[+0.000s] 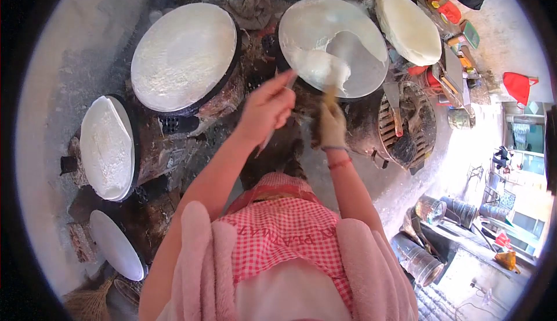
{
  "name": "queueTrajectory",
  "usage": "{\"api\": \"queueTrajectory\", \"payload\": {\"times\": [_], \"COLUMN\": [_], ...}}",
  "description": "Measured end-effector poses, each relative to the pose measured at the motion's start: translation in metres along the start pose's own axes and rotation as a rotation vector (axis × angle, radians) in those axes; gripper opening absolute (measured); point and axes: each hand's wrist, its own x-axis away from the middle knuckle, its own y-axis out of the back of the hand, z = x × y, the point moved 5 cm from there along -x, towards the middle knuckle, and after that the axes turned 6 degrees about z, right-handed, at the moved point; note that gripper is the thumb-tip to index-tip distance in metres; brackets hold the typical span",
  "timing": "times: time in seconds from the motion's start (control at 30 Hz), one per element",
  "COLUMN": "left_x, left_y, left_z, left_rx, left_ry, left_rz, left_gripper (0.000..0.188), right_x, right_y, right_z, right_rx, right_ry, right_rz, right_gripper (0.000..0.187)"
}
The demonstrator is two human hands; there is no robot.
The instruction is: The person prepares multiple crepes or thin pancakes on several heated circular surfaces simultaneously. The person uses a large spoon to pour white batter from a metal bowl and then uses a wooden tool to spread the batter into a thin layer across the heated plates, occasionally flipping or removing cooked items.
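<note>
In front of me is a round griddle [366,65] partly coated with white batter [316,68], which lies thickest near its front edge. My right hand [332,128], in a pale glove, is closed around the wooden handle [330,96] of a tool reaching over the griddle. Motion blurs the tool's far end, so its shape is unclear. Just left of it, my bare left hand [268,111] grips a thin, flat, blade-like tool [266,141]. One end of this tool comes close to the griddle's front left rim. I cannot tell whether they touch.
Left of me stand two more griddles with white rounds [183,57] [105,147] and a bare pale disc [116,245]. A pile of flat rounds [409,28] sits at the far right. A scraper [394,106] lies by a slatted drum top [415,123].
</note>
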Motion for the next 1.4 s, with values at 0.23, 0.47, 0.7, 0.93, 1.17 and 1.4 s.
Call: {"api": "queueTrajectory", "payload": {"times": [0.23,0.47,0.7,0.93,1.17,1.4], "left_x": [0.099,0.251,0.287,0.274,0.247,0.234], "left_y": [0.099,0.185,0.176,0.127,0.022,-0.086], "left_z": [-0.067,0.001,0.004,0.011,0.051,0.101], "left_rx": [0.066,0.207,0.258,0.321,0.333,0.638], "left_ry": [-0.198,-0.213,-0.318,-0.333,-0.415,-0.59], "left_rz": [-0.395,-0.62,-0.535,-0.566,-0.595,-0.522], "left_gripper": [0.039,0.04,0.041,0.039,0.041,0.042], "right_x": [0.016,0.072,0.009,0.096,-0.029,0.0], "right_y": [-0.125,0.034,0.139,0.064,0.226,0.255], "right_z": [0.017,-0.052,0.036,0.021,0.048,0.073], "right_rx": [-0.265,-0.05,1.002,1.01,1.016,1.131], "right_ry": [-0.259,-0.324,-0.034,0.008,0.136,0.127], "right_rz": [0.191,0.045,-0.063,0.017,-0.013,0.298], "right_gripper": [0.029,0.028,0.06,0.048,0.052,0.047]}}
